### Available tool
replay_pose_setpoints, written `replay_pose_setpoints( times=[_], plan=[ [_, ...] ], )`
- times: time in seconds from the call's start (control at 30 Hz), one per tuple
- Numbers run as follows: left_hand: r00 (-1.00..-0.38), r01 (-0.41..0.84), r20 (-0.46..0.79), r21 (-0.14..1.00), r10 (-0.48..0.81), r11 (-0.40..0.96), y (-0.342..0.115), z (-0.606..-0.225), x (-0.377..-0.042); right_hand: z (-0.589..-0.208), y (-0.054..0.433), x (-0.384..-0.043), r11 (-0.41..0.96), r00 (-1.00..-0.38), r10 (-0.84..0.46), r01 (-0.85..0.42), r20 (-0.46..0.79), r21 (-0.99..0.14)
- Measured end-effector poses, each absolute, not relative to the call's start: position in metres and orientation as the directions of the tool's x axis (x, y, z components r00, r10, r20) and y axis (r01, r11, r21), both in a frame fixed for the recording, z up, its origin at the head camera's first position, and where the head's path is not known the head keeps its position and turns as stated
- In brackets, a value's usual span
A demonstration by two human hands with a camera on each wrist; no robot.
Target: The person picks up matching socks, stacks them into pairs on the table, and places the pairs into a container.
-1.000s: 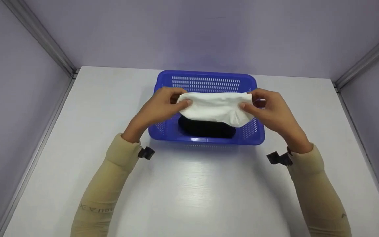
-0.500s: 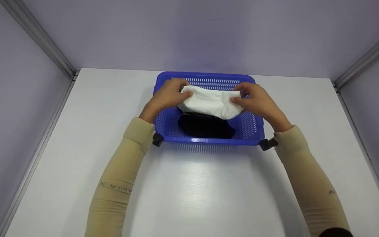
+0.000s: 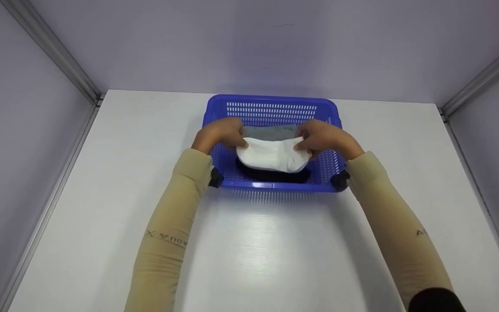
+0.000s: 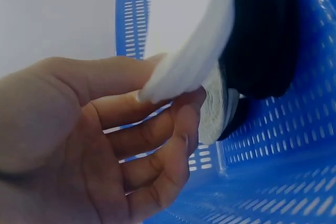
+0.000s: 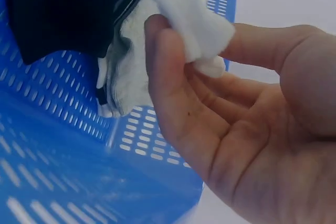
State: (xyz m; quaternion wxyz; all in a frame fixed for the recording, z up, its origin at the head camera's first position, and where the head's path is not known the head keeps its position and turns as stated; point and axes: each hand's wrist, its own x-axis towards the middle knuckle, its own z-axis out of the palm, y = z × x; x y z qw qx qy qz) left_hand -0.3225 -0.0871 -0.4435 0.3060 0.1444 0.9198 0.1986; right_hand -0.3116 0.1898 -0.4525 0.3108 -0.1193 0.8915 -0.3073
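Observation:
A folded white sock [image 3: 271, 156] is stretched sideways between both hands, inside the outline of a blue plastic basket [image 3: 271, 185]. My left hand [image 3: 225, 132] pinches its left end between thumb and fingers, as the left wrist view also shows. At the other end, my right hand [image 3: 322, 138] holds the sock's edge the same way. Below the white sock lies a black sock [image 3: 271, 175], partly covered by it near the front wall. Behind it shows a grey sock [image 3: 271, 131]. In the right wrist view, the black sock [image 5: 63, 19] lies beside a paler grey-white sock [image 5: 134, 61].
The basket has slotted walls and stands near the back of a white table [image 3: 254, 260]. Pale panels with metal edges [image 3: 50, 47] enclose the table at the back and both sides. A dark round object [image 3: 435, 301] overlaps the right sleeve at the bottom.
Both hands first moved slightly back, then came forward and down into the basket with the white sock. They are closer together, and the grey sock has come into sight behind.

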Motion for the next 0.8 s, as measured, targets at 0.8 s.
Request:
replay_pose_setpoints(
  times=[0.8],
  plan=[
    [-0.688, 0.04, -0.618, 0.49, 0.38, 0.871, -0.092, -0.458, -0.337, -0.477, 0.19, -0.33, 0.787, -0.696, -0.447, -0.007, -0.562, -0.617]
  ],
)
